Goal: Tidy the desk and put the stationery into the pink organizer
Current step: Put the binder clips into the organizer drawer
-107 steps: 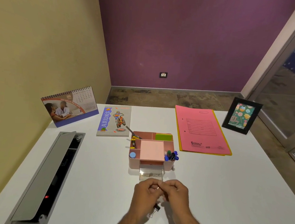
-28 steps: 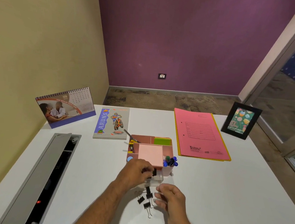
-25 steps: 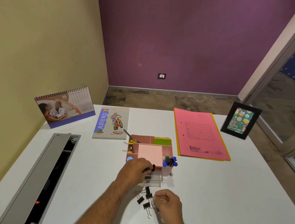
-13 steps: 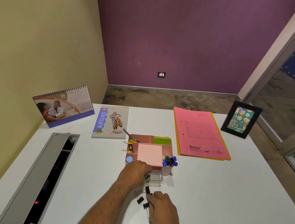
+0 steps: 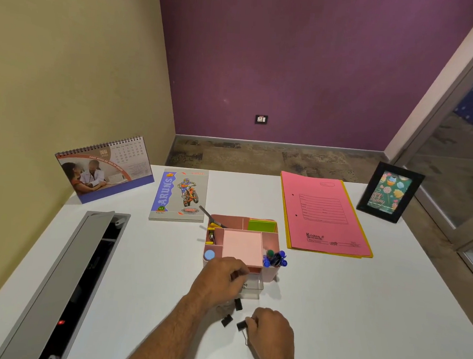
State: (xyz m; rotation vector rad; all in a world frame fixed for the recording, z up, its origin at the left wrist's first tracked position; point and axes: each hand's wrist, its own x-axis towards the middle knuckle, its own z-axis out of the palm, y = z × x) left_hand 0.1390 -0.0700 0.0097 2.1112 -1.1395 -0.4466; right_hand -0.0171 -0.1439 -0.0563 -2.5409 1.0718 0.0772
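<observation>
The pink organizer point(image 5: 271, 240) stands mid-desk with pens, a pink note pad and green notes in its compartments. Its clear drawer point(image 5: 254, 289) is pulled out toward me. My left hand point(image 5: 218, 281) hovers over the drawer's left side, fingers curled on a dark binder clip that barely shows between them. My right hand point(image 5: 271, 329) lies lower on the desk and pinches a black binder clip point(image 5: 241, 325). Two more black binder clips lie loose between the hands, the left clip point(image 5: 227, 320) and the upper clip point(image 5: 238, 304).
A notebook point(image 5: 179, 194) and a desk calendar point(image 5: 104, 167) are at the back left. Pink and yellow folders point(image 5: 324, 214) and a framed card point(image 5: 390, 193) are at the back right. An open cable tray point(image 5: 80, 274) runs along the left side of the white desk point(image 5: 360, 316).
My left hand stayed at the drawer with its clip. My right hand slid left and down onto the loose clips and closed on one of them.
</observation>
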